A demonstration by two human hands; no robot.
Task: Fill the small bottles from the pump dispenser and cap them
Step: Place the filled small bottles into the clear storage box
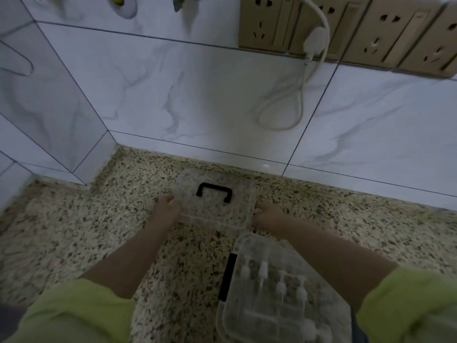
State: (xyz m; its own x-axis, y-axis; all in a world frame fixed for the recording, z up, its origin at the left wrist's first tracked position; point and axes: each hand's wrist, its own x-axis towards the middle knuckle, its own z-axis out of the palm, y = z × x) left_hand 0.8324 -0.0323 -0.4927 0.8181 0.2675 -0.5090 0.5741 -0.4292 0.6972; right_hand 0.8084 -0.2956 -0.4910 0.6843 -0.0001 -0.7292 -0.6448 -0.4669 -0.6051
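Both hands (165,209) (268,215) grip a clear lid (215,206) over the speckled counter (74,231).

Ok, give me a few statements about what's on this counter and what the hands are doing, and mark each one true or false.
1. Both hands hold the clear lid with the black handle, the left hand at its left edge and the right hand at its right edge. True.
2. The clear box near the person holds small bottles with pump tops. True.
3. The lid is closed on the clear box. False: the lid is off it, farther back over the speckled counter near the wall.
4. The person's sleeves are red. False: they are light green.
5. A white plug with a looping cord sits in the wall outlets. True.
6. The wall is bare brick. False: it is white marbled tile.
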